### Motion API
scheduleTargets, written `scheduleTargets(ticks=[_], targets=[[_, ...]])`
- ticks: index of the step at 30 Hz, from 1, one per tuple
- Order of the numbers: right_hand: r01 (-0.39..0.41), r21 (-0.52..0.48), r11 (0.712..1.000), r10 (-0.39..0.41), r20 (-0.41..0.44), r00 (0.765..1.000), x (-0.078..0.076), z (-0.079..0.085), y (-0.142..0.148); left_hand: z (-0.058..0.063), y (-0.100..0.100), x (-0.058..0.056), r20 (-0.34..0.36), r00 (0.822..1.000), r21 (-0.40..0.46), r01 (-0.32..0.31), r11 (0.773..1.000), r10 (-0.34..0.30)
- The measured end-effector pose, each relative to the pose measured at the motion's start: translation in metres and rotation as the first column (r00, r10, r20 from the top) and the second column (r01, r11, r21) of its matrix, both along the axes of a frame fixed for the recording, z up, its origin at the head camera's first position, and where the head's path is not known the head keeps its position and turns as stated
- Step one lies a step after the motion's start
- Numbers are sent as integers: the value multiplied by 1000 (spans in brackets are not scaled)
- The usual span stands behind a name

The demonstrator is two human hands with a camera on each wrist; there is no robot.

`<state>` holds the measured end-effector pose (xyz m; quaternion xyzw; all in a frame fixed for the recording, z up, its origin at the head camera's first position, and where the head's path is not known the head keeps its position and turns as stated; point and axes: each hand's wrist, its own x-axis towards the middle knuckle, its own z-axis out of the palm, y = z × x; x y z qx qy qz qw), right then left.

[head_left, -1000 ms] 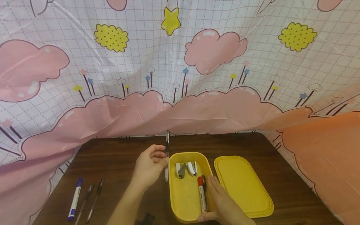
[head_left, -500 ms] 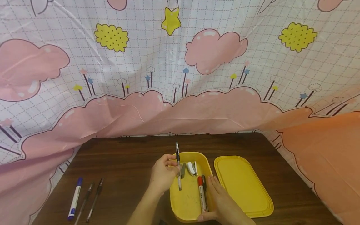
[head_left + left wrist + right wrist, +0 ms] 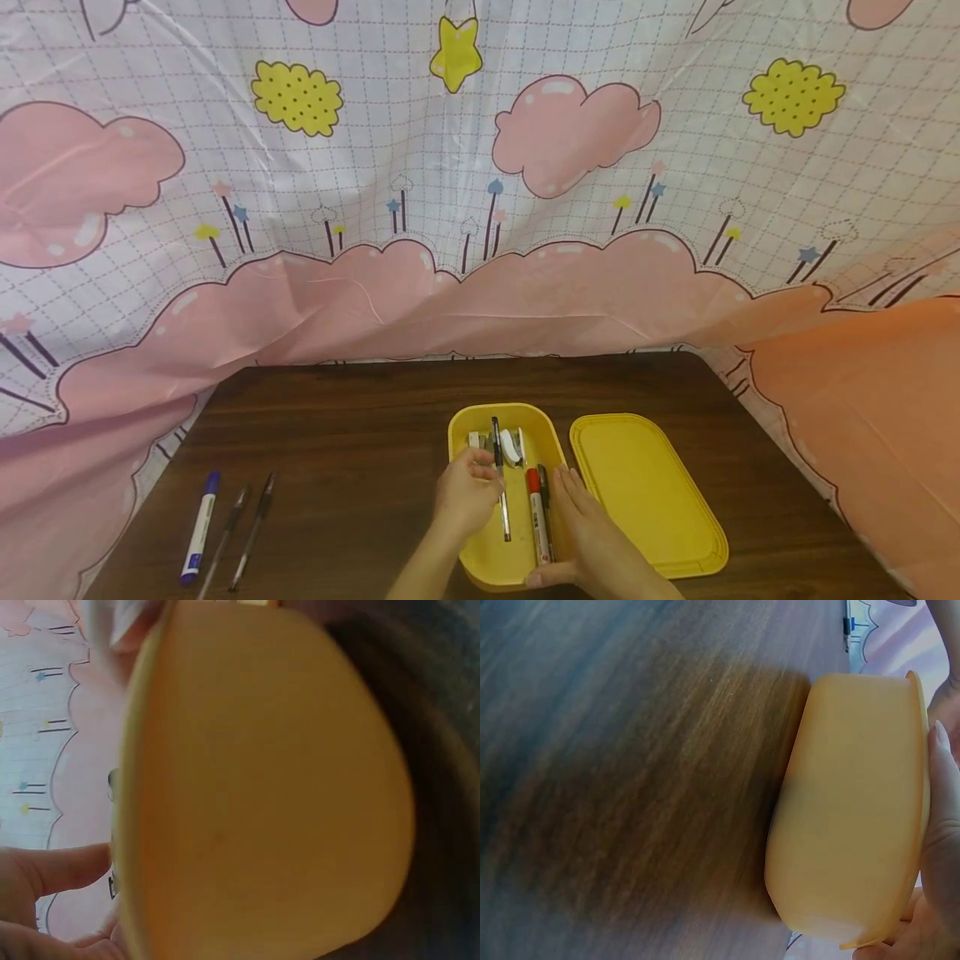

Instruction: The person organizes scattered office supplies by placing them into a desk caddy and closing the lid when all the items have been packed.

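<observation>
A pink-and-white patterned cloth filled the upper part of the head view. Below it the dark wooden bench spread across the lower part of the frame. A yellow box stood on it, uncovered, just right of the lower middle; its plain wall took up the centre of the left wrist view. The yellow lid lay flat at the lower right, just beside the box.

The right hand rested against the box's right side, its grip apart, with fingers fairly straight and the thumb near the bottom rim. The left hand was over the box's left half, its grip clamped on a slim pen, pinched between thumb and fingers. That pen, dark at the top and clear below, slanted slightly inside the box's outline; whether it touched the floor of the box could not be told.

A marker with blue ends lay at the lower left, near two dark-topped pens. In the box, a red-capped marker lay just beside a black pen. At the box's upper end sat a white stapler and a grey-white stapler, the latter partly hidden.
</observation>
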<state>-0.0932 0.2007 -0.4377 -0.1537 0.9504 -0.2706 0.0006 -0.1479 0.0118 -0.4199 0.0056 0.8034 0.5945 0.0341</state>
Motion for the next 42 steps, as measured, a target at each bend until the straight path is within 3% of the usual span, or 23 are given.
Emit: scheduleTargets(ticks=[5, 12, 25, 32, 42], targets=[[4, 9, 1000, -4, 2, 1000, -1, -1, 0, -11, 8, 1, 9, 1000, -6, -6, 1000, 6], [-11, 21, 1000, 11, -19, 1000, -2, -3, 0, -22, 16, 2, 42, 997, -45, 70, 997, -68], [-23, 22, 999, 24, -21, 1000, -3, -3, 1, -31, 27, 2, 59, 997, -188, 65, 980, -54], [-33, 13, 999, 33, -19, 999, -4, -4, 2, -36, 31, 2, 62, 997, -304, 59, 951, -42], [-35, 14, 999, 36, -27, 999, -4, -3, 2, -36, 32, 1, 89, 996, -327, 41, 944, -13]])
